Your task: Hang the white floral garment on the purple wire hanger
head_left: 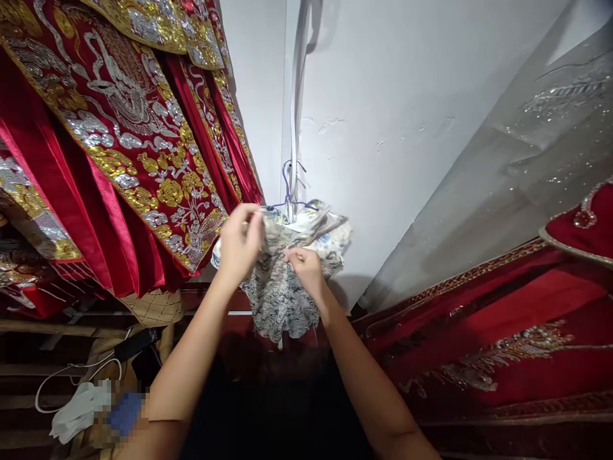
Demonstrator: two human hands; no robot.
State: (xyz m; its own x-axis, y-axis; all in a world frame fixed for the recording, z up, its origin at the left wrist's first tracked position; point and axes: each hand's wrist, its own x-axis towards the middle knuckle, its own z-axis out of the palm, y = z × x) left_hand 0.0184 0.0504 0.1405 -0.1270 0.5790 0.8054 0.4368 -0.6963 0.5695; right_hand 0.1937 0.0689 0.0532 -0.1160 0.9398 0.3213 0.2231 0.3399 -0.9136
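Fingertips of the right hand (308,268) pinch the front of a cream-and-grey patterned cloth garment (282,306); the left hand (239,243) curls blurred fingers near one shoulder, grip unclear. The garment already hangs on a slim purple hanger (287,190); what is left to adjust cannot be told.

Flat white wall (383,83) marked by small scuffs, flanked by red embroidered fabric (158,147), shadowed brown wooden bars (48,328) seen lower left
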